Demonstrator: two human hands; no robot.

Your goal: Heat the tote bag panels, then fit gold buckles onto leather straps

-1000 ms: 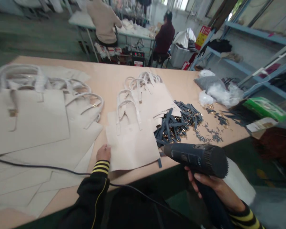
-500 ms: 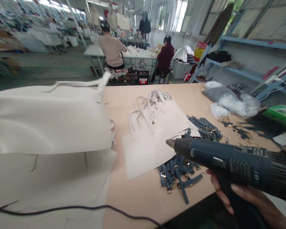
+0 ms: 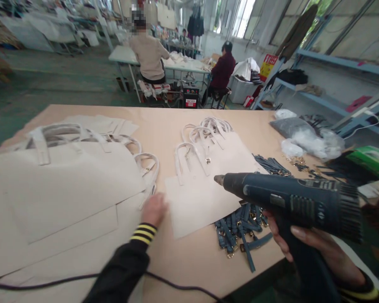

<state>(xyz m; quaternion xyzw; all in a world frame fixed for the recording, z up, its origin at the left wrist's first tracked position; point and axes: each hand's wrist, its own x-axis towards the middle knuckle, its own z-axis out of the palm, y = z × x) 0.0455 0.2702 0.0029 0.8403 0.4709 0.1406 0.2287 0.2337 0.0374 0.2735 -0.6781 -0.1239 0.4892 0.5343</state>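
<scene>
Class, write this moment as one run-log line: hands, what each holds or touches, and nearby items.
right hand: grips heat gun | left hand: flat on cream bag panels | nearby: blue straps, handled panels

Bag-making workshop floor.
Cut cream bag panels [image 3: 66, 185] on a long desk [image 3: 164, 122]; seated workers [image 3: 150, 52] behind; metal shelving [image 3: 318, 80].

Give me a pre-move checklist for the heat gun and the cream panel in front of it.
1. Right hand grips heat gun handle: ok.
2. Nozzle points over the small cream panel: ok.
3. Left hand rests at the panel's left edge, apart from the nozzle: ok.
4. Blue straps lie under the gun, close to the nozzle's line: not ok.
5. Cord trails across the table's near edge: ok.
6. Gun switched on: cannot tell.
</scene>
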